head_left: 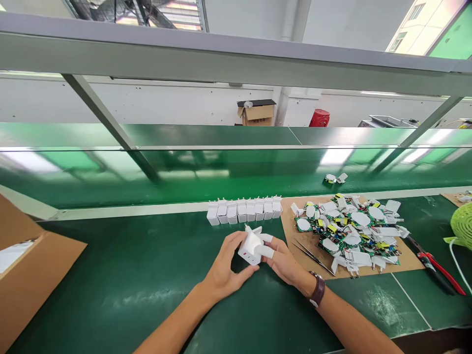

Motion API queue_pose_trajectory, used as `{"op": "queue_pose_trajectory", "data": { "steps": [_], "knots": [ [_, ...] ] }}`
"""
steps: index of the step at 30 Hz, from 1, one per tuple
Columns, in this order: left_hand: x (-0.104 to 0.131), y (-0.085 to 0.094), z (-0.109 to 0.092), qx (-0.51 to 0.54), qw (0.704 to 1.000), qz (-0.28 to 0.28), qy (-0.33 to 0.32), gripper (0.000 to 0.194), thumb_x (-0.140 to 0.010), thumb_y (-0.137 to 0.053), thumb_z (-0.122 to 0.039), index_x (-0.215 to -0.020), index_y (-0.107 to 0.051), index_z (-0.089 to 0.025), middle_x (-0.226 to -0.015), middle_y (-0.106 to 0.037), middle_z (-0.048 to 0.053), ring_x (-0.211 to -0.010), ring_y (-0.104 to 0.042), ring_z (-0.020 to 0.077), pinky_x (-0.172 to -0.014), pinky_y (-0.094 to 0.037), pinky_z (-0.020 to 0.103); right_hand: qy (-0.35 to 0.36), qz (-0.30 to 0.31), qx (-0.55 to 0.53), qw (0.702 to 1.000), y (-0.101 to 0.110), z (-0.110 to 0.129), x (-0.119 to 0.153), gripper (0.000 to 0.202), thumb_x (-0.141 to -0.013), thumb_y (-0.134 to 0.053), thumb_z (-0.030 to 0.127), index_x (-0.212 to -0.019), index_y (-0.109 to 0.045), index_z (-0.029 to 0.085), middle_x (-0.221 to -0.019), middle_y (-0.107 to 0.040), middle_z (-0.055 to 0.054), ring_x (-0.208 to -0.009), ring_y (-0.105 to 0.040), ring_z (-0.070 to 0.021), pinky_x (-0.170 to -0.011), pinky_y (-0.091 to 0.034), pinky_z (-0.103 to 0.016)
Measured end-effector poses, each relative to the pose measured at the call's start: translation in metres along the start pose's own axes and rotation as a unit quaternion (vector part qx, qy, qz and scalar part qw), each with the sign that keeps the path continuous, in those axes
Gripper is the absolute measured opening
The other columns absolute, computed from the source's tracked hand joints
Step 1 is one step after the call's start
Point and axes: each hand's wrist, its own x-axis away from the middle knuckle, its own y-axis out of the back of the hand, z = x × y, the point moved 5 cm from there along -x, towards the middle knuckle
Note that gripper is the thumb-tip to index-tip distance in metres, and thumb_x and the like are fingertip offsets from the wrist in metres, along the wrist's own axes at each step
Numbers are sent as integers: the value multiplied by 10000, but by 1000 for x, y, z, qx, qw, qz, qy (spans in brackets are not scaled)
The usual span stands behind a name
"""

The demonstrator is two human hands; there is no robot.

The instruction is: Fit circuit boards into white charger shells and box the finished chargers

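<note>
White charger [250, 250] | left hand [225, 269]: clamped on it, arched wide | right hand [282, 260]: white-capped fingers [264, 251] clamped on it

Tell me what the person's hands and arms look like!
No sleeves cover the left forearm or right forearm. The right hand wears white covers on two fingers and a dark brown watch strap. The left hand shows nothing worn.
</note>
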Motion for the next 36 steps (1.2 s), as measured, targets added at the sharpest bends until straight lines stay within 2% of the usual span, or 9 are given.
{"op": "queue_pose_trajectory", "data": {
  "steps": [3, 6, 16, 19, 21, 25, 28, 33, 36],
  "knots": [
    [0, 1, -14, -42, 996, -28, -73, 705, -889, -783, -328, -1493, -440, -207, -1321, -608, 183, -1203, -633, 303, -1011, -580, 481, -65, 18, -122, 990, -10, 0, 1, 383, -787, -832, 453, -1009, -739, 154, -918, -746, -81, -823, -689, -217, -718, -547, -336],
    [-2, 3, -22, -61, 991, -46, -112, 668, -899, -770, -309, -1477, -461, -179, -1276, -629, 192, -1131, -656, 295, -940, -605, 446, -90, 32, -164, 982, -15, 1, 2, 361, -778, -839, 434, -964, -744, 140, -841, -743, -73, -763, -699, -217, -712, -554, -347],
    [-8, 4, -27, -87, 988, -57, -112, 639, -897, -765, -277, -1462, -480, -188, -1227, -655, 178, -1058, -684, 276, -877, -617, 412, -100, 25, -150, 983, -15, -2, 2, 370, -780, -820, 458, -907, -737, 120, -818, -739, -88, -791, -720, -247, -781, -580, -399],
    [-7, 4, -20, -74, 993, -30, -83, 662, -897, -767, -296, -1474, -457, -200, -1288, -637, 184, -1137, -665, 295, -947, -599, 447, -65, -8, -85, 994, -8, -4, 0, 420, -815, -781, 525, -966, -719, 138, -885, -740, -95, -860, -705, -257, -792, -581, -415],
    [-6, 4, -14, -53, 998, 1, -46, 698, -890, -774, -350, -1482, -432, -212, -1333, -624, 184, -1204, -644, 314, -1000, -578, 482, 2, -64, 27, 998, 2, -2, 0, 415, -824, -777, 504, -1059, -690, 172, -974, -730, -84, -916, -685, -246, -824, -578, -409],
    [-5, 4, -1, 0, 999, 21, 29, 563, -916, -738, -376, -1388, -462, -241, -1353, -631, 157, -1236, -649, 293, -1029, -565, 474, 147, -137, 321, 926, 12, 5, 8, 429, -816, -776, 319, -1200, -609, 228, -1075, -648, -66, -929, -630, -219, -871, -555, -405],
    [-5, 3, 2, 33, 998, 25, 38, 331, -956, -684, -328, -1245, -549, -239, -1345, -647, 143, -1223, -666, 268, -1019, -566, 439, 169, -112, 416, 886, 11, -1, 11, 566, -799, -782, 305, -1308, -549, 220, -983, -580, -40, -798, -569, -192, -790, -554, -395],
    [-8, -4, -1, 69, 996, 55, 11, 125, -965, -677, -292, -1062, -651, -218, -1373, -651, 152, -1293, -625, 288, -1051, -537, 453, 111, -23, 405, 907, 9, -15, 7, 1012, -840, -758, 290, -1629, -135, 176, -955, -621, -29, -755, -573, -183, -769, -565, -394],
    [-8, -4, 0, 97, 994, 35, 33, 122, -948, -704, -293, -946, -606, -221, -1235, -714, 129, -1255, -640, 279, -1022, -548, 443, 93, 4, 394, 914, 8, -15, 6, 1054, -840, -769, 298, -1647, -102, 172, -1101, -667, -91, -858, -622, -213, -835, -567, -416]
  ]
}}
